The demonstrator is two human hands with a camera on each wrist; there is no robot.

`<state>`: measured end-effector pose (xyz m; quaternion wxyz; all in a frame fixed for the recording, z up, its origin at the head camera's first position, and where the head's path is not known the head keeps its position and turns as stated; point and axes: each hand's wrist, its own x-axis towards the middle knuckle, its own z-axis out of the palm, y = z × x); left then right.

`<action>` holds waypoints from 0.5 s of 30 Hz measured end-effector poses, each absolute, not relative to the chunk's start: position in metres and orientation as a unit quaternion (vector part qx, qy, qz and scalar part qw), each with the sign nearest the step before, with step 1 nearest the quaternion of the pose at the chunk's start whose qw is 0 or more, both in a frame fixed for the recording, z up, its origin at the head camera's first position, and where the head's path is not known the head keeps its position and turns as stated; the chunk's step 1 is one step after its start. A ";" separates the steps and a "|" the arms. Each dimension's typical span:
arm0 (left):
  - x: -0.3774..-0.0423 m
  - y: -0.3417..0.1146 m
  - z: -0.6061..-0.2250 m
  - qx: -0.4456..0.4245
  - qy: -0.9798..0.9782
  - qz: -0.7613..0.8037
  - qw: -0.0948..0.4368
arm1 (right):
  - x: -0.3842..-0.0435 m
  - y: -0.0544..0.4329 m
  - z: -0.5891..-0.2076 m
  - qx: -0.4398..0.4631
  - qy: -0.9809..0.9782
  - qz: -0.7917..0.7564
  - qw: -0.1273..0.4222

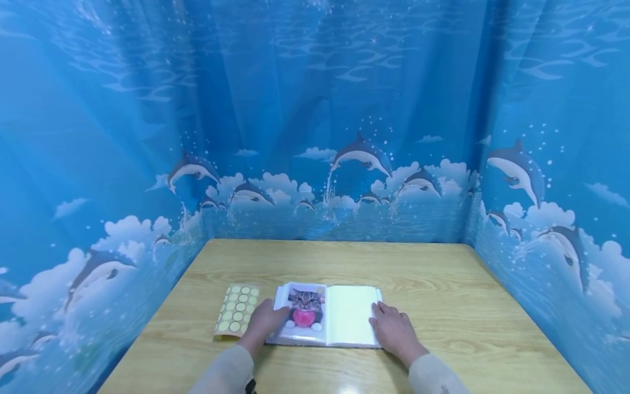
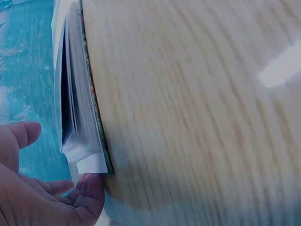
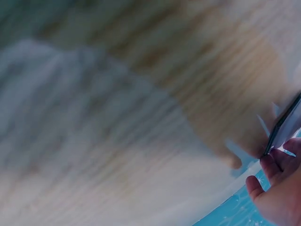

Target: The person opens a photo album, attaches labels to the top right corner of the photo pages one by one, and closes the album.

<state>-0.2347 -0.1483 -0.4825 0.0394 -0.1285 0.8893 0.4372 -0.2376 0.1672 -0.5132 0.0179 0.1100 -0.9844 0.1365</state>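
An open photo album (image 1: 350, 317) lies on the wooden table, its two pages facing up. On the left page is a cat photo (image 1: 306, 301) with a round pink object below the cat's face; the right page looks pale and blank. My left hand (image 1: 264, 322) is at the album's left edge, and the left wrist view shows its fingertips (image 2: 91, 186) at the cover's corner, thumb raised apart. At the right edge, my right hand (image 1: 395, 331) touches the album. In the right wrist view, its fingertips (image 3: 268, 165) meet the dark cover edge, thumb apart.
A sheet of round pale yellow stickers (image 1: 238, 309) lies left of the album, close to my left hand, its near edge curled up. Blue curtains (image 1: 315, 109) printed with dolphins stand around the back and sides of the table (image 1: 443, 284).
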 end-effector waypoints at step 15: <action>-0.252 -0.162 -0.491 -0.176 0.826 0.535 0.030 | -0.237 0.164 -0.510 0.101 -0.987 0.122 0.021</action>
